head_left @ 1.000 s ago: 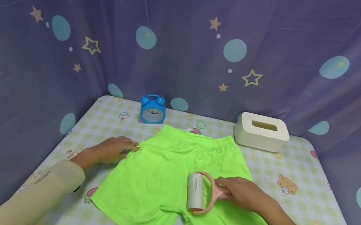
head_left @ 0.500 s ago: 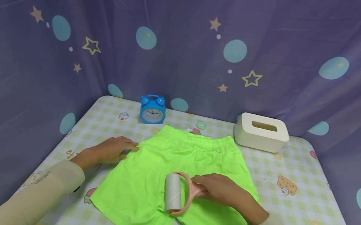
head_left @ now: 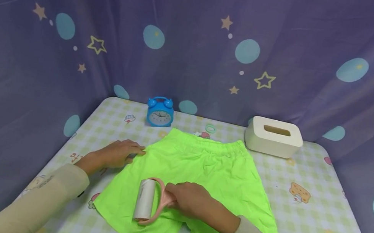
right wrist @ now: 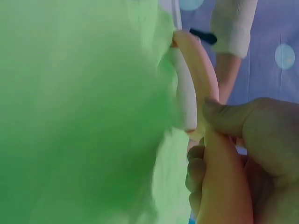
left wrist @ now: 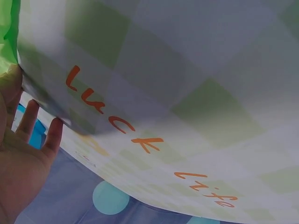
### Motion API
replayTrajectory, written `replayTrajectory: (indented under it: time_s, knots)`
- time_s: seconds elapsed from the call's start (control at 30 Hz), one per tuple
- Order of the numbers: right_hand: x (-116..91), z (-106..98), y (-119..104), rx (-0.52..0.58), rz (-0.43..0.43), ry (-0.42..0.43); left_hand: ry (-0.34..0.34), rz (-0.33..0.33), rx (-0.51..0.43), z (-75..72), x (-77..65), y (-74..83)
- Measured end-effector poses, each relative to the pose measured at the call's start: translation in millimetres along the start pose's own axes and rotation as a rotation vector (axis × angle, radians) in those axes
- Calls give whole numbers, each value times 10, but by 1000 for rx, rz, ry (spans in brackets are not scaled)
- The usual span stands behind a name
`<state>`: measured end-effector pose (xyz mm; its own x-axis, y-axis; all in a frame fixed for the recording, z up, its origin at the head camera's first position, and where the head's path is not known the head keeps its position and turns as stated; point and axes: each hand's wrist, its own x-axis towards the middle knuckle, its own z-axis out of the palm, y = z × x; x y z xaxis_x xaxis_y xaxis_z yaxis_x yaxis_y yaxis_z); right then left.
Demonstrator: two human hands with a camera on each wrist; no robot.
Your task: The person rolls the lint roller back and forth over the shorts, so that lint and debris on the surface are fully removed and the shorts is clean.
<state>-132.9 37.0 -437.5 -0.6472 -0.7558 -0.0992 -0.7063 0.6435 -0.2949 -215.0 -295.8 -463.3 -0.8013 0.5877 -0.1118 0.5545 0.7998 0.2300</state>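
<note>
Neon green shorts (head_left: 225, 174) lie spread on the table, waistband toward the back. My right hand (head_left: 194, 202) grips the pink handle of a lint roller (head_left: 145, 200), whose white roll rests on the left leg of the shorts. In the right wrist view the fingers and thumb wrap round the handle of the lint roller (right wrist: 224, 177). My left hand (head_left: 117, 154) touches the left edge of the shorts with its fingertips. The left wrist view shows that hand (left wrist: 28, 154) with fingers extended, the thumb side at the green cloth (left wrist: 7, 35).
A blue alarm clock (head_left: 160, 112) stands at the back of the table. To the back right sits a cream tissue box (head_left: 274, 138). A small mint green ring (head_left: 210, 129) lies behind the waistband. A checked cloth (head_left: 314, 211) covers the table, with a purple curtain (head_left: 191, 74) behind.
My right hand has moved the lint roller leftward across the shorts, from the middle to the left leg. The left hand has stayed at the shorts' edge. The head view has shifted slightly.
</note>
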Motion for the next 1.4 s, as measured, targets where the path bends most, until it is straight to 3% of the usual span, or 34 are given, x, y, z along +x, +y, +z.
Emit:
replayTrajectory:
  time_s: [0.3, 0.5, 0.97, 1.4]
  knots:
    - [328, 122, -473, -78, 30, 48, 12, 8, 5, 5, 0, -10]
    - [498, 167, -650, -122, -6, 95, 26, 20, 1, 0, 3, -16]
    - [785, 288, -931, -108, 22, 45, 7, 8, -5, 5, -32, -34]
    - [778, 346, -933, -94, 30, 82, 17, 30, -10, -22, 7, 10]
